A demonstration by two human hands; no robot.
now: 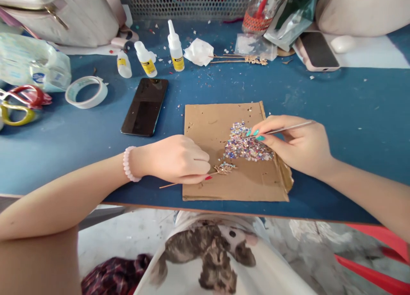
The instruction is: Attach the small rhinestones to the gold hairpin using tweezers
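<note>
A brown cardboard sheet (208, 128) lies on the blue table (352, 115) in front of me. A heap of small shiny rhinestones (245, 146) sits on its right half. My left hand (174, 159) is closed, pinching a thin gold hairpin (225, 168) whose ornate head rests on the cardboard; its stick pokes out to the left under my palm. My right hand (296, 143) pinches a slim metal pick (290, 128), tip down among the rhinestones.
A black phone (144, 106) lies left of the cardboard. Three small glue bottles (146, 59), a tape roll (86, 92), a crumpled tissue (199, 51), more gold hairpins (243, 60), a second phone (317, 50) and bags stand along the back. Scissors (19, 103) rest far left.
</note>
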